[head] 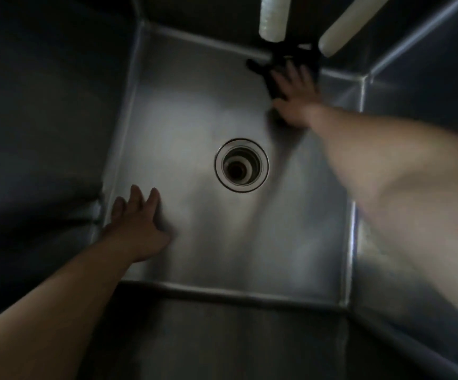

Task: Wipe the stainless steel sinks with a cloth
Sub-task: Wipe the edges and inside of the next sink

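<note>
I look straight down into a deep stainless steel sink (pixel 184 111) with a round drain (pixel 241 165) in the middle of its floor. A dark cloth (pixel 274 64) lies at the far right corner of the floor. My right hand (pixel 295 97) presses flat on the cloth with straight, spread fingers. My left hand (pixel 137 223) rests flat on the sink floor near the left wall, fingers straight, holding nothing.
Two pale tube-like spouts (pixel 273 16) (pixel 351 23) hang over the back of the sink above the cloth. Steel walls rise on all four sides; the near wall (pixel 222 338) is in shadow.
</note>
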The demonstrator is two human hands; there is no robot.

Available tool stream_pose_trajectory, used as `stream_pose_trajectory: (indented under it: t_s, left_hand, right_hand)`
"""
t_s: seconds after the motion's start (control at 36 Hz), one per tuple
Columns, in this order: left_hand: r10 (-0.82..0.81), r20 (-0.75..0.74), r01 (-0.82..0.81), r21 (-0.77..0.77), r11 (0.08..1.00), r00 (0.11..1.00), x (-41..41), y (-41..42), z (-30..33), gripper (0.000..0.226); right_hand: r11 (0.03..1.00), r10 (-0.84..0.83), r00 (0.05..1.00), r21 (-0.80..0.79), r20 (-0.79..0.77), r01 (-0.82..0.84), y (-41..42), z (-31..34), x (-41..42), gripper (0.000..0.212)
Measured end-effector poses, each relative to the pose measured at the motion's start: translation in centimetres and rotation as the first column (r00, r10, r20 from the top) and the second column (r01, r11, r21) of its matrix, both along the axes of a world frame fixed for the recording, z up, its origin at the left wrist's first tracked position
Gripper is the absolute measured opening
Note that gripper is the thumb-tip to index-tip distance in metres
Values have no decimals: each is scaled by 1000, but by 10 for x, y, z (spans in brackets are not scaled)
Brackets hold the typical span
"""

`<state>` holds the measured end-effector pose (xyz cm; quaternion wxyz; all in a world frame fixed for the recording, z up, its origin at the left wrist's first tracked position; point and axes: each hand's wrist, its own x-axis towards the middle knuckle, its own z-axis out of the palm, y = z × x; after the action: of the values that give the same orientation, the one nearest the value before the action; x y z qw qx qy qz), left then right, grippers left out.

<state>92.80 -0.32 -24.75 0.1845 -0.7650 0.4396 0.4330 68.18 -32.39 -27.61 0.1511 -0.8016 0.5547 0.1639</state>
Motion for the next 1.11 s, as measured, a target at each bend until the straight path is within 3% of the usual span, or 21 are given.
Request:
stream_pose_trajectory:
  t_s: [0.14,0.33,0.42,0.53,0.67,0.72,0.83,0.89,0.94,1.03,1.11]
  left_hand:
    - [2,-19,-2,15,1000,1000,-1,-5,1,99]
    - [16,-19,-15,39,999,1000,-8,-10,12,91]
    - [21,-4,-21,35,999,1000,-11,-13,15,87]
    - [29,-11,-28,25,999,1000,-10,-14,15,83]
    - [27,-8,-26,19,999,1000,-8,-17,24,70]
    - [72,-32,-73,-50,996,997,-3,-14,30,60]
    - [283,-195,-321,-199,926,939,3,-12,55,49]
    - [312,-258,-367,-201,908,914,0,-13,77,50]
    - [287,-310,-361,-214,908,906,-8,-9,105,51]
    - [136,-336,-241,-295,925,932,-27,15,159,53]
    - [-32,-261,-95,-458,884,965,-38,63,198,58]
  right_hand:
    - [958,-286,958,-49,-33,284,52,-10,-87,68]
    - [952,-305,951,-2,-55,306,175,-15,-74,76]
    - [985,-163,986,48,-45,165,227,-10,-52,81]
    - [967,208,977,139,39,-212,266,-4,-41,83]
    - [857,468,877,186,106,-480,280,3,-36,84]
    - [812,543,831,180,118,-556,288,5,-30,85]
    - [667,699,680,142,222,-732,303,11,-17,86]
    - [556,772,581,167,258,-814,302,14,-13,86]
    - [518,798,551,190,244,-834,296,20,-9,87]
    - [605,744,624,158,237,-781,290,39,-5,87]
    - [818,501,820,159,278,-553,294,56,2,75]
